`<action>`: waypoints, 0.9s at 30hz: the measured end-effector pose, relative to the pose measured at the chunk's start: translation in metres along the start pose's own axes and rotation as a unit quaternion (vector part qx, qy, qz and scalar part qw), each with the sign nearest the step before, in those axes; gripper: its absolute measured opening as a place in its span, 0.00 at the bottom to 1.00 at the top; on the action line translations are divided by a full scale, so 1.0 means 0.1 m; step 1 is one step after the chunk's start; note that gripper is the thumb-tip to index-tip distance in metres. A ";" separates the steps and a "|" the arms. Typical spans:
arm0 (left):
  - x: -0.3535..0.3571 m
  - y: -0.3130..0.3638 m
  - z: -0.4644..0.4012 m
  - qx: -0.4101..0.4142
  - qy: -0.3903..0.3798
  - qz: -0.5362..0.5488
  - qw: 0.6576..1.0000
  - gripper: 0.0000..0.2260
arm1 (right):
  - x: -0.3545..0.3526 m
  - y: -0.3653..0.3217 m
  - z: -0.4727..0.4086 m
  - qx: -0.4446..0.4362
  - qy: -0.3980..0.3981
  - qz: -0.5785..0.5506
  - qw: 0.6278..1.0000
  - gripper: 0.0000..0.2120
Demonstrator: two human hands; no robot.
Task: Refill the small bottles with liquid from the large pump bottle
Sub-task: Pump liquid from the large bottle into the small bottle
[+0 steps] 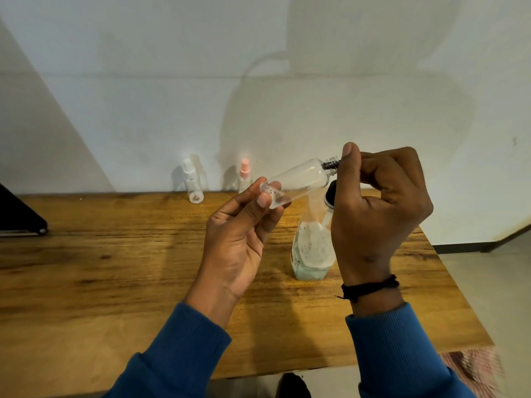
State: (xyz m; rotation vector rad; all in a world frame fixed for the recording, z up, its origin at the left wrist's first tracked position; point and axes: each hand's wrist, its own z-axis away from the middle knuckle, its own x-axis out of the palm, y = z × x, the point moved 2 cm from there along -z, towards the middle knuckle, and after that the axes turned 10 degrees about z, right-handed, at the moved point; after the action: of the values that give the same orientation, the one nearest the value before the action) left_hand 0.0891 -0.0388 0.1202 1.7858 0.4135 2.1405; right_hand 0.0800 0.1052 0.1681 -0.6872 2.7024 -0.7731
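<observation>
A small clear bottle [298, 179] is held tilted above the surface [115, 268], its base pinched by the left hand [241, 234] and its threaded neck gripped by the right hand [379, 214]. The pump bottle [311, 248] stands just below and could be knocked over if the right hand drops.

You have a wooden table [115, 268] against the wall; on it stand the pump bottle [311, 248], a white-capped bottle [193, 182], a pink-capped bottle [245, 175] and a dark object [17, 216] at its left edge
</observation>
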 end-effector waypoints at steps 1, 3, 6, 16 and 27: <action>0.00 0.00 0.00 -0.001 0.001 -0.001 1.000 0.15 | 0.00 0.00 0.00 0.000 0.001 -0.001 1.000 0.13; -0.01 0.00 0.00 -0.001 0.000 -0.004 1.000 0.16 | 0.01 0.00 0.01 0.000 0.004 0.000 1.000 0.13; -0.02 0.00 0.01 -0.002 -0.004 -0.007 1.000 0.15 | 0.02 0.01 0.02 -0.002 0.010 0.006 1.000 0.14; -0.06 -0.02 -0.01 -0.004 -0.001 -0.007 1.000 0.17 | 0.02 0.05 0.04 0.000 0.004 -0.002 1.000 0.14; -0.03 -0.01 0.00 -0.009 0.006 0.007 1.000 0.14 | 0.00 0.01 0.02 0.010 0.000 0.001 1.000 0.13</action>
State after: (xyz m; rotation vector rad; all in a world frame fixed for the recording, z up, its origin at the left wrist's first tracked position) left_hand 0.0901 -0.0387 0.1174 1.7734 0.3847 2.1578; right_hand 0.0800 0.1047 0.1660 -0.6788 2.6923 -0.7976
